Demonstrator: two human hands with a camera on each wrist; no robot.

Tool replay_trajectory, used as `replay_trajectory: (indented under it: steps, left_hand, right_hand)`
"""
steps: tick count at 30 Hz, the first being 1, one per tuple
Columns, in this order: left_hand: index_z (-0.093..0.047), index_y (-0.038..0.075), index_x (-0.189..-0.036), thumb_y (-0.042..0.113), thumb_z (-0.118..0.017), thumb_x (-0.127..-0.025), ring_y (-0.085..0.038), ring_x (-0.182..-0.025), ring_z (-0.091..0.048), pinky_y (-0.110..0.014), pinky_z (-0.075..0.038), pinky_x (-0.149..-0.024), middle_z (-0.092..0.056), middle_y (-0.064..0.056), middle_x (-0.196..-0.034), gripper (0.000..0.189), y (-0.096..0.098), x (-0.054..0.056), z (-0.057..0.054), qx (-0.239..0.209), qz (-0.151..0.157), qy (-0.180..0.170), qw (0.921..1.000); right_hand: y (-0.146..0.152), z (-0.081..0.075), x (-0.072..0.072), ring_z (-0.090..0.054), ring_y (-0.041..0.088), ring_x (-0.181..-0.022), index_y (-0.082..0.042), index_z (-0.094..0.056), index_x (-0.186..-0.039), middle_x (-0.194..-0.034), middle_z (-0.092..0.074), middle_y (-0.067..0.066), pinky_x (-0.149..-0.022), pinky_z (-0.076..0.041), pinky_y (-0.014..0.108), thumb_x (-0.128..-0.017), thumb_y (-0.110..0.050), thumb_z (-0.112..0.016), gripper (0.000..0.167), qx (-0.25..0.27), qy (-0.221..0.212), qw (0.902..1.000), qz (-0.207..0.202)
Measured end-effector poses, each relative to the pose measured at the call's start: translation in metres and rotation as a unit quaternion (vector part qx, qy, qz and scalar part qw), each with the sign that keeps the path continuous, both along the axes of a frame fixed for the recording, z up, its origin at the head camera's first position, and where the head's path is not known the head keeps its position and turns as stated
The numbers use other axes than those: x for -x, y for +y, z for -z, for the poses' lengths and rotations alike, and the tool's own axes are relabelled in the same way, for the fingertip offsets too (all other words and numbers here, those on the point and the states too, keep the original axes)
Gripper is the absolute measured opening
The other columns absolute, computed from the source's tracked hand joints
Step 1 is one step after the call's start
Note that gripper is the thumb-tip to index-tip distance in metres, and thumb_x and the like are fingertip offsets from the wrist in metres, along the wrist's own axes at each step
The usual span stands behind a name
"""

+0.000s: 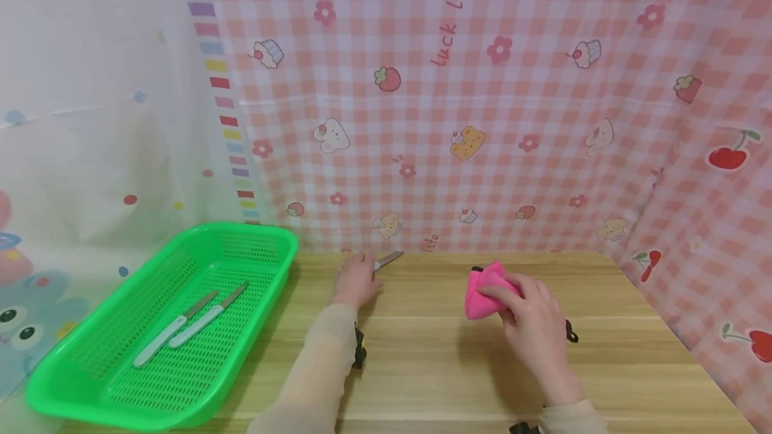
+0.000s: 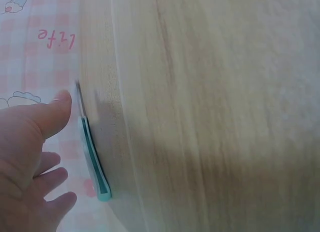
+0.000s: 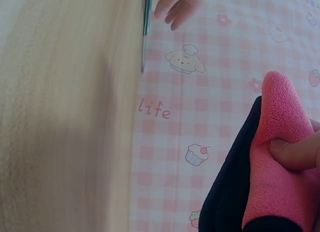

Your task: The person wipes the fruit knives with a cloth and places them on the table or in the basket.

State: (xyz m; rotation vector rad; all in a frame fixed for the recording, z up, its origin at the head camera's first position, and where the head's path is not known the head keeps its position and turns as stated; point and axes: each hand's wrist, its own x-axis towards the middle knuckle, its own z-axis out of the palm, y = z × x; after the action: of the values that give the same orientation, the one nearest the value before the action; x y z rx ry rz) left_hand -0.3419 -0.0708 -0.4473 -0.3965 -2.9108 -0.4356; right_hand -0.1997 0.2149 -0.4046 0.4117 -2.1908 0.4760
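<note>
My left hand (image 1: 356, 278) reaches to the back of the table beside a small paring knife (image 1: 388, 260). In the left wrist view, the thumb and spread fingers (image 2: 62, 174) hover next to the knife's pale green handle (image 2: 94, 159), with a gap between them and it. The blade points away from the hand, toward the right in the head view. My right hand (image 1: 533, 327) pinches a folded pink fuzzy cloth (image 1: 487, 292) above the table. In the right wrist view, the thumb presses into the cloth (image 3: 285, 109), and a black piece (image 3: 232, 167) lies along its side.
A green plastic basket (image 1: 274, 300) stands at the left, with two light-handled paring knives (image 1: 199, 323) inside. Behind the wooden table (image 1: 422, 367) hangs a pink checked curtain (image 1: 422, 106). A black loop (image 1: 571, 332) shows by my right hand.
</note>
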Motion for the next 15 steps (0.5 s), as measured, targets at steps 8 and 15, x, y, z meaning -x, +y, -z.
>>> replay_trajectory:
  steps: [8,15]
  left_hand:
    - [-0.052,-0.001,-0.134,0.024,-0.073,-0.091,-0.033,-0.113,-0.060,-0.046,-0.049,-0.096,-0.060,-0.018,-0.127,0.054,0.0034,0.0034,0.0026,-0.011,0.000,-0.044,0.9990]
    - [-0.063,-0.003,-0.118,0.016,-0.071,-0.092,-0.029,-0.094,-0.065,-0.042,-0.054,-0.085,-0.067,-0.015,-0.104,0.033,0.0039,0.0051,0.0087,-0.027,-0.008,-0.059,0.9979]
  right_hand:
    - [0.0005,-0.0003,-0.0005,-0.059,0.041,-0.094,-0.021,-0.078,-0.096,-0.104,-0.066,0.016,-0.075,-0.048,0.058,-0.065,0.009,-0.086,0.044,0.000,-0.004,1.0000,0.002]
    - [0.0006,-0.0009,-0.0005,-0.058,0.040,-0.093,-0.021,-0.077,-0.095,-0.103,-0.066,0.015,-0.077,-0.047,0.056,-0.064,0.010,-0.085,0.044,0.003,-0.002,1.0000,0.001]
